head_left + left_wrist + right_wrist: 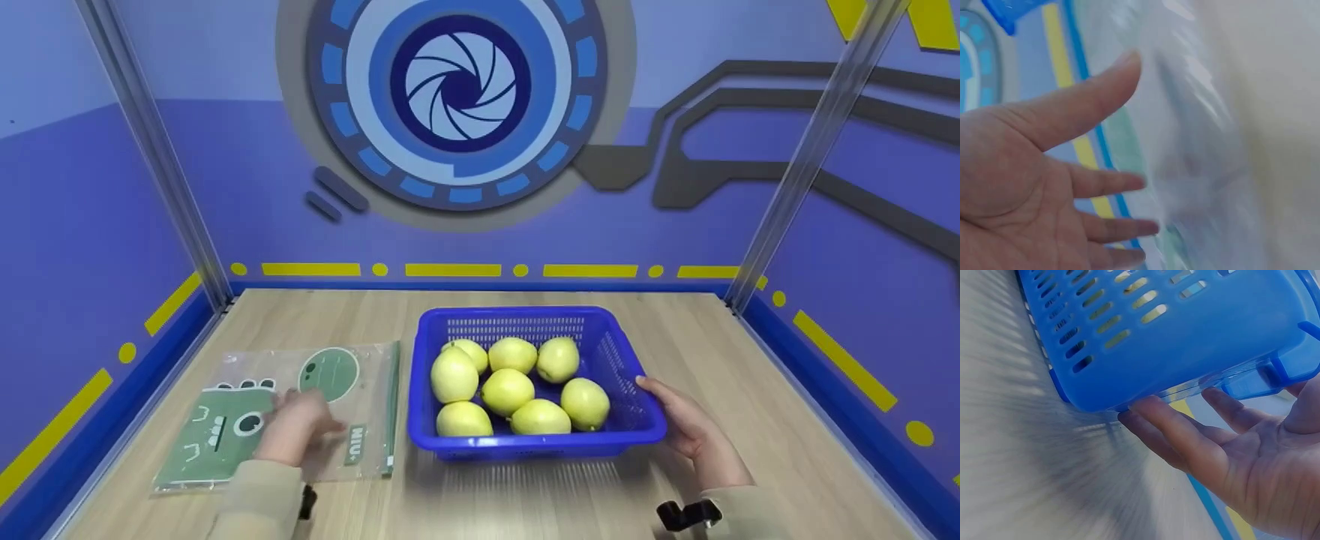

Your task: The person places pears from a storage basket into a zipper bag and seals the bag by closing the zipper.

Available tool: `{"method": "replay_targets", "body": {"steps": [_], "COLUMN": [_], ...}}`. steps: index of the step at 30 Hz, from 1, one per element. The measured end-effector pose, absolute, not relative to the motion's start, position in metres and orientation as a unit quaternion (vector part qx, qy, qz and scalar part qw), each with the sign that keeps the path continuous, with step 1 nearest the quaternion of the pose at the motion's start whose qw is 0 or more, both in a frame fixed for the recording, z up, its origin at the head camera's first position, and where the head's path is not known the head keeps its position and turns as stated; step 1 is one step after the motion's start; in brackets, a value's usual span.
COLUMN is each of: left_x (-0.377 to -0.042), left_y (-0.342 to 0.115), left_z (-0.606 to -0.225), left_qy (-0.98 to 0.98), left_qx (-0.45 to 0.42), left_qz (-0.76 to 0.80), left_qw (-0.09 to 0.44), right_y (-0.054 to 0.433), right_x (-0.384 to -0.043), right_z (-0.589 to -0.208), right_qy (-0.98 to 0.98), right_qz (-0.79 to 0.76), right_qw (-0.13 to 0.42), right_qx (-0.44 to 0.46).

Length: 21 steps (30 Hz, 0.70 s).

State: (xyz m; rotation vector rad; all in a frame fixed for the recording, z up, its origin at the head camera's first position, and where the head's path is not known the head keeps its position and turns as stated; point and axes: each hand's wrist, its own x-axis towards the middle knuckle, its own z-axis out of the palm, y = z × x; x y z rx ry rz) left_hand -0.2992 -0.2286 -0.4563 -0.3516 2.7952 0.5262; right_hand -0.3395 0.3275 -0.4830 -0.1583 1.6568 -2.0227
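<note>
A blue plastic basket [536, 442] holds several yellow-green pears [508, 391]. At its right side my right hand [694, 431] grips it, the thumb at the rim and the fingers against the lower part. In the right wrist view, fingertips of the right hand [1241, 450] touch the bottom edge of the basket [1196, 343]. My left hand [296, 424] is over a clear zip bag [375, 390] with a green cartoon print, lying left of the basket. Straight fingers and a spread thumb show on the left hand [1044, 169], beside the blurred bag [1185, 140]; whether they touch it I cannot tell.
The wooden table [330, 319] runs back to a blue printed wall [247, 187]. Panels stand on the left and right, with metal posts [817, 150] at the corners. A shadow falls on the table below the basket's front.
</note>
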Motion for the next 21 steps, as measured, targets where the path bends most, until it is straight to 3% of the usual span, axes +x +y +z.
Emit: {"method": "replay_targets", "body": {"steps": [3,6,17,21], "left_x": [-0.308,-0.319,-0.338,-0.337], "left_y": [-0.202,-0.177,-0.153,-0.155], "left_z": [-0.456,-0.459,-0.485,-0.487], "left_qy": [0.972,0.972,0.975,0.977], "left_qx": [-0.103,-0.095,-0.094,-0.084], "left_qz": [0.200,0.208,0.181,0.182], "left_qw": [0.072,0.051,0.092,0.077], "right_y": [0.328,0.329,0.326,0.328], "right_x": [-0.340,-0.340,-0.339,-0.339], "right_z": [-0.483,-0.483,-0.486,-0.486], "right_qy": [0.614,0.613,0.624,0.628], "right_qz": [-0.744,-0.745,-0.736,-0.732], "right_qw": [0.258,0.257,0.257,0.256], "right_qx": [-0.058,-0.057,-0.054,-0.054]}}
